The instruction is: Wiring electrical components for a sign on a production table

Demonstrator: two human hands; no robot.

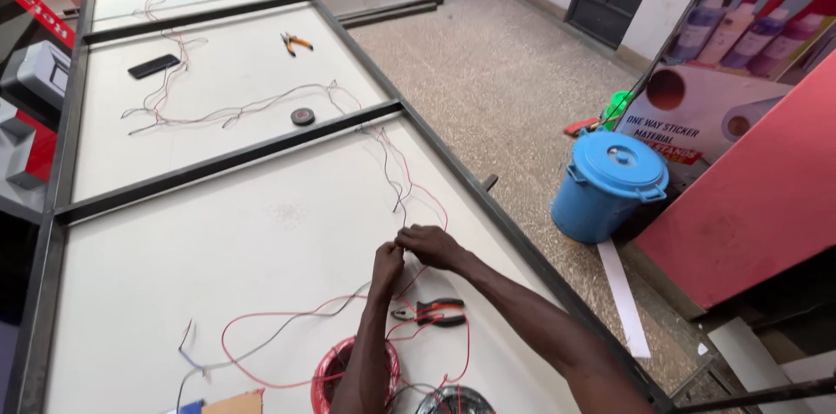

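My left hand (pixel 387 262) and my right hand (pixel 431 245) meet over a large white panel (pixel 218 240) in a dark metal frame. Both pinch the same spot on thin red and black wires (pixel 401 175) that run up the panel toward the crossbar. Pliers with red and black handles (pixel 433 313) lie on the panel just below my hands. A coil of red wire (pixel 326 375) sits under my left forearm, and a dark coil (pixel 453 401) lies at the bottom edge.
Farther up lie a roll of black tape (pixel 302 116), orange-handled pliers (pixel 295 42) and a dark phone (pixel 154 66). A blue lidded bucket (pixel 610 188) stands on the speckled floor at the right, by a red board (pixel 749 205) and a printed banner.
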